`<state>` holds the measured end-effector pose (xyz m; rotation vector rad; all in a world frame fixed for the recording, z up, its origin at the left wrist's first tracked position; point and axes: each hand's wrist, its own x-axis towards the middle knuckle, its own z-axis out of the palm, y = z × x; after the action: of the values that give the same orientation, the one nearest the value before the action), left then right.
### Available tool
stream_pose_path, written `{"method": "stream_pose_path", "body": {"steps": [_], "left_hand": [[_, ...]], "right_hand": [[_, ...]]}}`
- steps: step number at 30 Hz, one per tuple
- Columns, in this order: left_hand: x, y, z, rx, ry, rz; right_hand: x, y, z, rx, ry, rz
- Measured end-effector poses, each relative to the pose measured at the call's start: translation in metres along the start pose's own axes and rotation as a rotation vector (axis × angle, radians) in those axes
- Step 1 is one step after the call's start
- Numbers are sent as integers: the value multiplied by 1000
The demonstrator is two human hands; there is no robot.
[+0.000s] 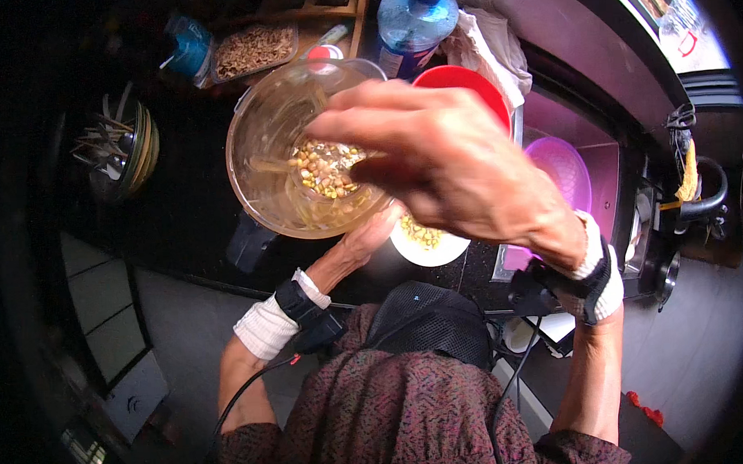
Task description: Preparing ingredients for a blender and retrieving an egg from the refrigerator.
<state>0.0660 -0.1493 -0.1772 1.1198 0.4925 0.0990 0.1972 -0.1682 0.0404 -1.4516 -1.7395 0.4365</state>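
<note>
A clear blender jar [266, 193] with an open top stands before me. Tan and yellow-green beans or kernels [326, 172] lie at its bottom. My right hand [443, 162] reaches over the jar's right side, blurred, with thumb and fingers apart and nothing seen between them. Its palm is hidden. My left hand [374, 232] is low at the jar's right side, beside a white bowl [430, 254] holding more such pieces [424, 235]. The left fingers are mostly covered by my right hand, so their grip is unclear.
Behind the jar are a red bowl [458, 75], a blue-tinted bottle [416, 25] and a plastic tray of brown flakes [254, 49]. A container of cutlery [114, 155] stands left. The sink [602, 162] with a purple basket [559, 164] is right.
</note>
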Motion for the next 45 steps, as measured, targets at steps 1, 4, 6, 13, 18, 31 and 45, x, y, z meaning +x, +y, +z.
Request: {"method": "stream_pose_path", "body": {"steps": [1, 4, 6, 13, 18, 31, 45], "left_hand": [[1, 1, -1, -8, -17, -23], [-2, 15, -8, 43, -58, -211], [-4, -5, -13, -49, -40, -171], [10, -89, -23, 113, -110, 126], [0, -88, -22, 155, -113, 132], [-1, -66, -28, 217, -105, 174], [-7, -11, -7, 217, -44, 226]], "right_hand": [[-4, 3, -1, -15, 22, -14], [-30, 19, -9, 20, -16, 201], [-49, 27, -6, -65, -235, 395], [-137, 77, 78, -524, -432, 299], [-148, 95, 92, -226, -429, 442], [-100, 63, 38, 139, -340, 853], [-121, 54, 37, 91, -279, 741]]}}
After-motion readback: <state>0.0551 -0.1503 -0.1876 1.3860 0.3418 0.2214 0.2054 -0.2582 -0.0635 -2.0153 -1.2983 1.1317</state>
